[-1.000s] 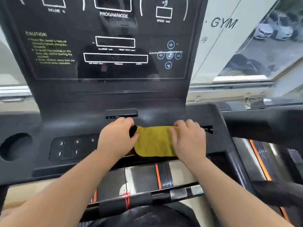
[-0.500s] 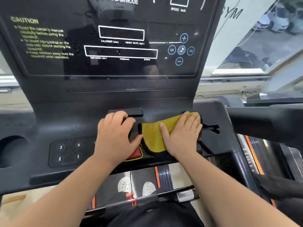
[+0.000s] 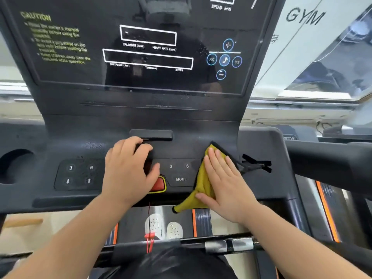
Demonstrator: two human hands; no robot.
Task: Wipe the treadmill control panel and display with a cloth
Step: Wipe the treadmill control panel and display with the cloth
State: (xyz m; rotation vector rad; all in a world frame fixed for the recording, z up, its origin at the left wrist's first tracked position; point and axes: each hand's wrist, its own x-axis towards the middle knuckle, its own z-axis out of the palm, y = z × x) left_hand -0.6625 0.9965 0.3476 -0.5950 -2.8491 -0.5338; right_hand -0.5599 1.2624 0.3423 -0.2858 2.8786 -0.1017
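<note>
The black treadmill control panel (image 3: 181, 150) runs across the middle, with number keys and a MODE key. Above it stands the dark glossy display (image 3: 141, 57) with white boxes and blue music icons. My right hand (image 3: 223, 182) lies flat, fingers together, pressing a yellow cloth (image 3: 203, 184) onto the panel's right part, right of the MODE key; one corner of the cloth hangs over the front edge. My left hand (image 3: 128, 170) rests spread on the panel's centre, partly covering the red stop button (image 3: 159, 185) and holding nothing.
A round cup holder (image 3: 14, 166) sits at the panel's far left. A thick black handrail (image 3: 330, 160) runs off to the right. Below are the front crossbar (image 3: 221, 245), a red safety cord (image 3: 149, 236), the belt and my white shoes (image 3: 163, 228). Windows lie behind.
My right hand has slid the cloth to the right across the panel, uncovering the 3, 6 and MODE keys. My left hand has stayed on the panel's centre. The view moved closer.
</note>
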